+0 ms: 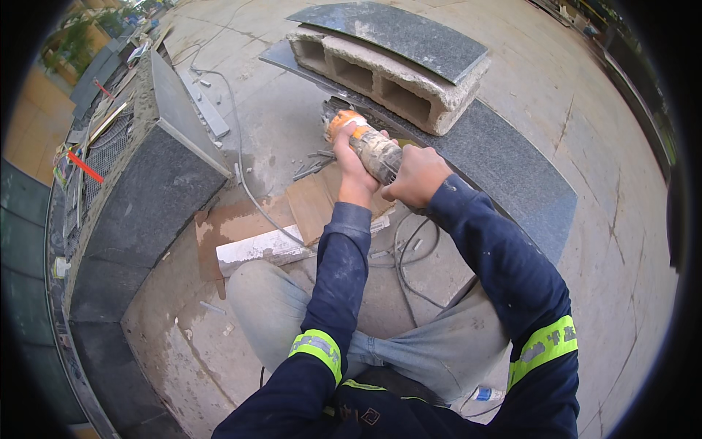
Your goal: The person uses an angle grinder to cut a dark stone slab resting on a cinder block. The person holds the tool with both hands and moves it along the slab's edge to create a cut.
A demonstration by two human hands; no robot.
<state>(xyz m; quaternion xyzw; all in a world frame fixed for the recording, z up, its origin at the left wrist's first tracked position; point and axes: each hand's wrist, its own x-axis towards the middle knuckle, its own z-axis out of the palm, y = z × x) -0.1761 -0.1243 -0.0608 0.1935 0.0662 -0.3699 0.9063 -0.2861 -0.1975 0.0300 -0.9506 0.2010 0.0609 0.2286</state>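
Both of my hands are wrapped around a dusty angle grinder point(374, 152) with an orange front part. My left hand point(351, 164) grips it near the orange gear head, on the left side. Behind it, my right hand point(418, 175) holds the rear end of the body. The grinder's head points away from me, beside the near edge of a dark grey stone slab point(512, 161); whether the disc touches the stone is hidden. On that slab lies a hollow concrete block point(395, 77), and a second curved stone slab point(395, 33) rests on top of the block.
A curved wall clad in dark stone point(146, 197) rises at my left. Cardboard point(245, 223) and a white strip point(263, 250) lie before my knees. A grey power cord point(245, 175) runs across the concrete floor, looping near my right leg. Stone offcuts point(311, 170) are scattered by the grinder.
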